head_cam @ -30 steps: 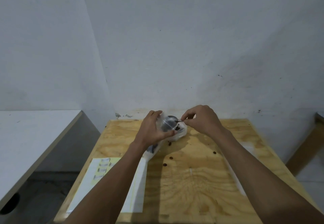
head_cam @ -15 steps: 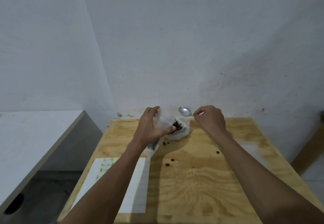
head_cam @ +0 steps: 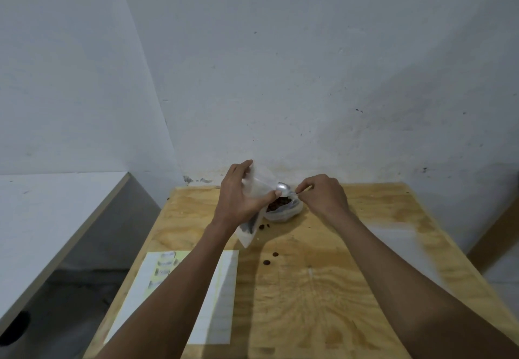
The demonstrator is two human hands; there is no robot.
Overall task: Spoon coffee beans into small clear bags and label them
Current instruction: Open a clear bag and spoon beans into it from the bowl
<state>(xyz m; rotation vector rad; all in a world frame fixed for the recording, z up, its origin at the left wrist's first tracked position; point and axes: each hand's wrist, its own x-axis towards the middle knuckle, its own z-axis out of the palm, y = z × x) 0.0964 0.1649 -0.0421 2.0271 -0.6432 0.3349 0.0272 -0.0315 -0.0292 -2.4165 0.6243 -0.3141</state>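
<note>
Head view: the left hand (head_cam: 238, 198) grips a small clear plastic bag (head_cam: 259, 185), its fingers curled round the upper part and thumb pressed on the near face, so the mouth tips toward three o'clock. The bag's long axis slants from one o'clock at the mouth down to seven o'clock, where its lower end hangs just above the pale plywood surface (head_cam: 323, 288). The right hand (head_cam: 323, 194) pinches the handle of a small silver metal spoon (head_cam: 282, 188), whose bowl points to nine o'clock and sits right at the bag's mouth. Just below the spoon is a clear round container of dark coffee beans (head_cam: 283, 208) (a few loose beans (head_cam: 271, 258) lie scattered at six o'clock from it). A white and yellow label sheet (head_cam: 168, 266) lies at seven o'clock. The next move likely turns on the spoon's bowl lining up with the mouth to its left.
</note>
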